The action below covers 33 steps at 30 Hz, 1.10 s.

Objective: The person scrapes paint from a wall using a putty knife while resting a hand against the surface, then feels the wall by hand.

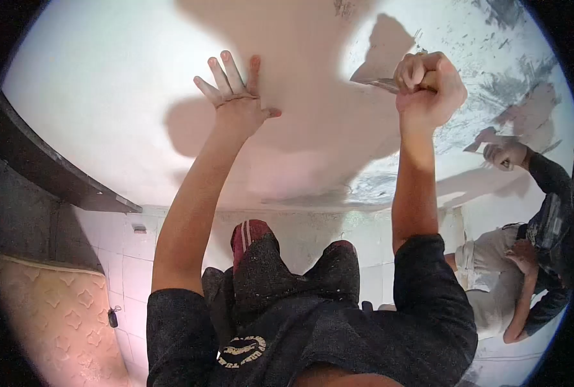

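Observation:
My left hand (235,97) is spread with its fingers apart, against or very near the pale wall (306,129). Nothing is in it. Higher up on the right, my right hand (430,87) is closed round a scraper (378,83), whose thin flat blade points left at the wall surface. Grey, rough patches mark the wall to the right of this hand, while the part between my hands looks smooth and shaded. Whether the blade touches the wall cannot be made out.
On the right a co-worker (548,219) in dark clothing holds a flat tool (493,137) up to the same wall. A dark ledge (61,164) runs along the left. Below it stands a patterned orange mattress (61,316), beside pale tiles (135,264).

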### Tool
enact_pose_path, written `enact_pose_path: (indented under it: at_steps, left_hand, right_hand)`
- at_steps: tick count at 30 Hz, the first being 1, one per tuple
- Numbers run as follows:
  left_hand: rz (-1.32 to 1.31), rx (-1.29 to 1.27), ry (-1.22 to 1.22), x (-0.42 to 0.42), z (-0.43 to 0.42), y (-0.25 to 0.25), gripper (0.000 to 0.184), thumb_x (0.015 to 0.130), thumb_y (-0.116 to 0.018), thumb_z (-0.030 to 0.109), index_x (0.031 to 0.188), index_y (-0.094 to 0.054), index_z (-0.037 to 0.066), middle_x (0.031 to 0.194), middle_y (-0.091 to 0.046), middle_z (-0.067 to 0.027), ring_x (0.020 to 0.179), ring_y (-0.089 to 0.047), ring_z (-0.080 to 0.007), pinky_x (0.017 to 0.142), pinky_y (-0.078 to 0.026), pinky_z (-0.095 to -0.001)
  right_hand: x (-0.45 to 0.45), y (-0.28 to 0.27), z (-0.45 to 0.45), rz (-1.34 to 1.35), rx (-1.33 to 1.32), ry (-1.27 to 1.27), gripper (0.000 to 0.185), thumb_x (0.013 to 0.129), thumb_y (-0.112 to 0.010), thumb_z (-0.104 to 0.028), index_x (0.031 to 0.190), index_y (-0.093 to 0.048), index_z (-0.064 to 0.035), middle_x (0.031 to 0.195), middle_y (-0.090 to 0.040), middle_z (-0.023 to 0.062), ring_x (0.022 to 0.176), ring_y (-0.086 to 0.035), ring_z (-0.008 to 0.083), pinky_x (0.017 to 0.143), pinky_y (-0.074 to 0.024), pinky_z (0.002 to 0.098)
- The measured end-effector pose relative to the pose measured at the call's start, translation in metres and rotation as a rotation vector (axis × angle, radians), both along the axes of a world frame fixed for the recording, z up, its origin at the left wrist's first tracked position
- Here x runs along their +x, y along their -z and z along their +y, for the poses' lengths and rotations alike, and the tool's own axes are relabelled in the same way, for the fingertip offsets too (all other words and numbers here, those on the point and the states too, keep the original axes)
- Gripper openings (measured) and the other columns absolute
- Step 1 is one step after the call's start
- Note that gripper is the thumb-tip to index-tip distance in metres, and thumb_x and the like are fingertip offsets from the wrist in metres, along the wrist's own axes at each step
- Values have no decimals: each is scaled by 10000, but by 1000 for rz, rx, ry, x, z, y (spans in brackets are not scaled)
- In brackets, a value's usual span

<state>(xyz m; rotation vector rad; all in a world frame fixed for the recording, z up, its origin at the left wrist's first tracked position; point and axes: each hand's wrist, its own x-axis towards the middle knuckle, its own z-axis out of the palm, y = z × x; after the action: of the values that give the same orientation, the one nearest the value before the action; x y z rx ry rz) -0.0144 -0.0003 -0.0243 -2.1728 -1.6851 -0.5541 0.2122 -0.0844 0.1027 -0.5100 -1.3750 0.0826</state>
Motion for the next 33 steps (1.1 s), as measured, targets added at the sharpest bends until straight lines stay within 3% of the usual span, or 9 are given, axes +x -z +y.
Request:
enact_pose_path:
  at_steps: [4,6,12,16,18,20,24,30,33]
  left_hand:
    - [30,-133,-49,0,1,-13,1241,695,-629,717,1499,27,35,1420,207,-429,1305,224,-602,936,57,-786]
    - [-19,-31,18,-1,0,0,1237,703,-631,708,1498,39,38,1424,210,-422,1305,222,-603,936,57,-787]
    - [-5,-92,-3,-1,-1,-7,1225,698,-642,700,1506,22,62,1430,219,-409,1312,204,-601,949,55,-777]
    - [-54,35,52,1,0,0,1212,696,-641,703,1510,-5,68,1434,209,-408,1317,194,-599,955,52,-773]
    - [0,-92,-26,1,-2,-7,1224,687,-636,717,1510,-2,67,1436,196,-411,1320,179,-602,952,41,-775]
    - [-3,-90,-17,0,-2,-7,1225,689,-634,717,1509,2,67,1437,194,-412,1319,175,-605,950,38,-776]
    - [3,-36,-2,-2,2,-3,1224,695,-627,718,1509,15,69,1438,192,-411,1316,173,-611,945,30,-779]
    - [41,-118,-52,1,0,-12,1201,725,-605,712,1505,41,67,1437,195,-412,1319,181,-603,948,40,-775]
    - [13,-200,-54,-1,-2,-19,1165,724,-636,674,1517,28,139,1474,196,-352,1347,189,-556,958,65,-774]
  right_hand:
    - [15,-13,-18,12,32,-580,453,914,-456,-273,530,-321,-75,548,-370,47,465,-330,153,438,-281,277]
    - [-9,9,2,194,-69,-122,377,903,-403,-256,570,-378,-82,540,-390,36,466,-316,142,459,-262,283]
    - [6,-8,-20,219,144,-633,317,893,-424,-128,591,-359,-58,525,-388,75,438,-325,155,424,-266,268]
    - [12,-3,-8,32,-85,-80,330,905,-421,-144,594,-408,-34,537,-459,66,448,-386,139,441,-301,262]
    - [20,-8,-26,2,90,-518,347,887,-379,-197,577,-403,-43,527,-392,58,482,-319,146,449,-272,282]
    - [3,6,4,-450,217,648,357,887,-381,-208,563,-421,-63,533,-398,43,491,-337,138,441,-255,281]
    - [2,-8,-17,259,14,-302,350,881,-416,-182,548,-375,-85,520,-380,20,462,-379,123,425,-248,246]
    - [12,4,11,-318,68,434,327,857,-389,-237,568,-383,-82,487,-370,46,437,-316,112,421,-220,261]
    - [10,-5,-17,107,132,-548,318,844,-443,-182,587,-307,-53,513,-291,13,464,-276,96,439,-235,265]
